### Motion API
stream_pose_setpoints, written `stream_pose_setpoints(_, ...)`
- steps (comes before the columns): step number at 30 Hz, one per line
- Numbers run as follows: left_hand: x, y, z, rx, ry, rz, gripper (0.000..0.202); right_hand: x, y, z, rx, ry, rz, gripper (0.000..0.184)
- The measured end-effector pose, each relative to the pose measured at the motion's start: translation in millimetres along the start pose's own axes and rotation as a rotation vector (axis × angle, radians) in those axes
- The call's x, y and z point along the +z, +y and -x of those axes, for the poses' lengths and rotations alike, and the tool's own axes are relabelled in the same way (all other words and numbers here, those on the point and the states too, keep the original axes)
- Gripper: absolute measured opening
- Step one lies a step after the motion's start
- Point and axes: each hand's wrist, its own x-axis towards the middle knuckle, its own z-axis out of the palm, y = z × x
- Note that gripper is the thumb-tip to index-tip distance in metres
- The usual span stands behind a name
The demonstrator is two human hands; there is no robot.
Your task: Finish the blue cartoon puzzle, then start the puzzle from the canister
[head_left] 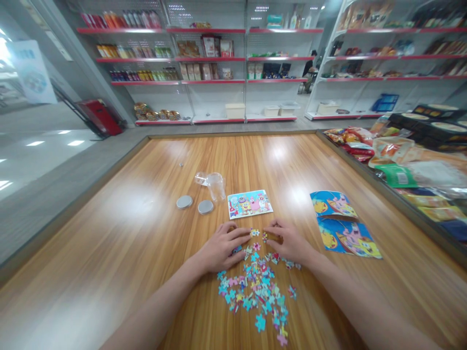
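Note:
My left hand [226, 245] lies over the table with its fingers spread. Its fingertips are at the left edge of a yellow-and-white puzzle piece [255, 233]. To the right, my right hand [289, 239] has thumb and index finger around a small dark multicoloured puzzle piece [264, 237]. A pink puzzle piece [257, 246] sits between the hands. Below them spreads a loose heap of puzzle pieces [260, 287], mostly light blue, some partly under the left palm. Just beyond the hands lies a cartoon picture card [250, 204].
Two clear plastic containers [216, 187] lie beyond the hands, near two round silver lids [184, 201]. Blue cartoon sheets [346, 236] are on the right. Packaged goods [401, 160] line the table's right edge [359, 177]. Stocked shelves [207, 81] stand behind.

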Motion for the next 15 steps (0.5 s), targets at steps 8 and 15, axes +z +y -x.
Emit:
stream_pose_setpoints(8,1.0,-1.0,0.8,0.007,-0.034,-0.016,0.052,3.7,-3.8,-1.7,0.029,-0.004,-0.011,0.021)
stream_pose_setpoints(15,-0.5,-0.7,0.2,0.018,-0.035,-0.010,0.053,1.2,-6.3,-2.1,0.013,-0.018,0.018,0.023)
